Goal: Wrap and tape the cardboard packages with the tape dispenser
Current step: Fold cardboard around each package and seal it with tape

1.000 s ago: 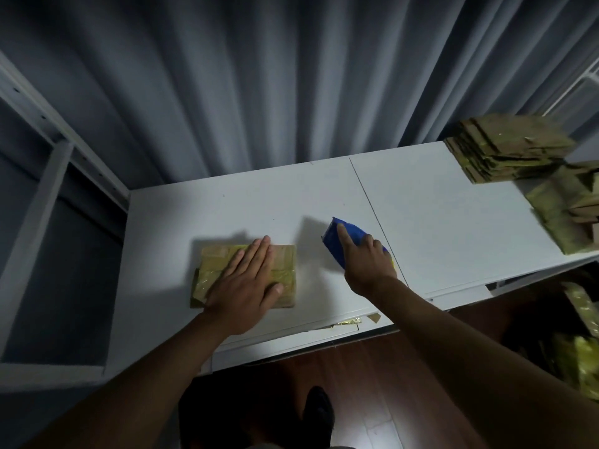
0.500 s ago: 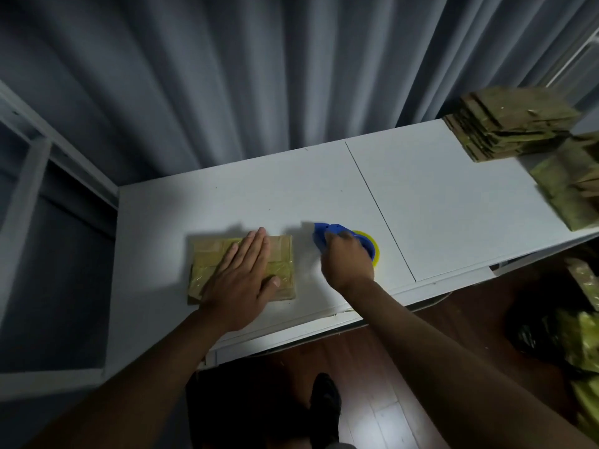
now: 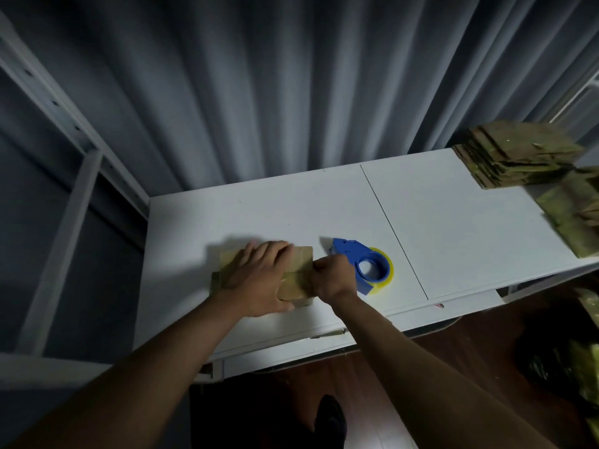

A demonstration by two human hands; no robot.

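The cardboard package (image 3: 296, 280) lies flat near the front edge of the table (image 3: 453, 228), left of the seam between its two panels. The left hand (image 3: 259, 280) rests on top, fingers straight and spread, palm pressing the package down. The right hand (image 3: 330, 277) sits at the package's right end, fingers curled against that edge; whether they pinch a tape end or only press it down cannot be told. The blue tape dispenser (image 3: 359, 260), carrying a yellowish roll, lies on the table just beside the right hand, apparently let go.

The step in hand appears to be sealing: a taped strip being smoothed or fixed at the right end while the left hand keeps the package from sliding. The next move probably calls for steady downward pressure from the left palm and a firm rub along the edge, then either turning the package or picking up the dispenser.

Both forearms reach in from the front edge, converging on the package. A stack of flat cardboard (image 3: 518, 153) waits at the far right corner.
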